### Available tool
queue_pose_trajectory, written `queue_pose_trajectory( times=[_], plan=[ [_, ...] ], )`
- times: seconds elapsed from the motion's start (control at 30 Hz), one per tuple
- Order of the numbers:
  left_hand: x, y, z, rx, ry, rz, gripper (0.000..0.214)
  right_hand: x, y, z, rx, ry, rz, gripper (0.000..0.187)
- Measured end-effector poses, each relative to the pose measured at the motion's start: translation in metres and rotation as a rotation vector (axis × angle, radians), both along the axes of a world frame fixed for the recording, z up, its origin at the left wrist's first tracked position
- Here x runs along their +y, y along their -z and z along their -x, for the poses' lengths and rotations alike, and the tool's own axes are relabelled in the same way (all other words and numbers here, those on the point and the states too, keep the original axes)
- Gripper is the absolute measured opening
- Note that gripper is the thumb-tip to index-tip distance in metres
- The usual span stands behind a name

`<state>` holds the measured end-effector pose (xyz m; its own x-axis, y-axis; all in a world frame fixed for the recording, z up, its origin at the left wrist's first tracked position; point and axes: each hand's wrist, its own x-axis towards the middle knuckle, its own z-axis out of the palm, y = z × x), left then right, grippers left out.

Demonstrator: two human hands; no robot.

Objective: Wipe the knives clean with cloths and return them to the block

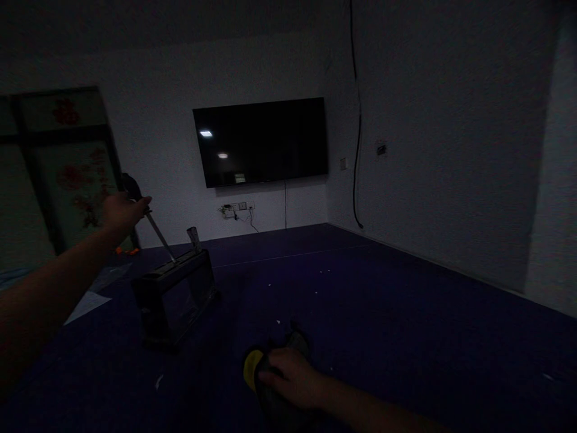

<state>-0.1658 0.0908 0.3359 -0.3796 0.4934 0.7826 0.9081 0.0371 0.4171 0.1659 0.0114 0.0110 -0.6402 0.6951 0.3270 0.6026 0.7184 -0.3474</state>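
Note:
On the left, my left hand (124,211) is closed around the dark handle (131,186) of a tool with a straight metal shaft (160,236). The shaft slants down to the top of a black open-sided stand (151,285) on the purple floor; whether its tip sits inside is too dark to tell. A second dark piece (194,239) sticks up from the stand's far end. Low in the middle, my right hand (293,376) is wrapped around a dark object with a round yellow end (252,368). Its kind cannot be made out in the dim light.
White scraps (278,322) are scattered over the purple floor (383,325). Pale sheets (88,305) and an orange item (127,251) lie at the left. A television (264,143) hangs above sockets (238,206). A black cable (357,174) dangles near the corner.

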Motion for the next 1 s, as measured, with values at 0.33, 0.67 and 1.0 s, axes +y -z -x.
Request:
queue_pose_trajectory(
  times=[0.33,0.67,1.0],
  plan=[
    [0.032,0.013,-0.033,0.025,-0.01,0.212,0.044,-0.005,-0.005,-0.004,-0.029,0.009,-0.014,0.029],
    [0.039,0.076,-0.029,-0.004,0.019,0.608,0.033,-0.001,0.002,-0.005,-0.033,-0.012,-0.021,0.03],
    [0.025,0.087,-0.016,-0.008,-0.048,0.446,0.031,0.0,0.001,0.0,-0.013,0.013,0.008,0.029]
  ],
)
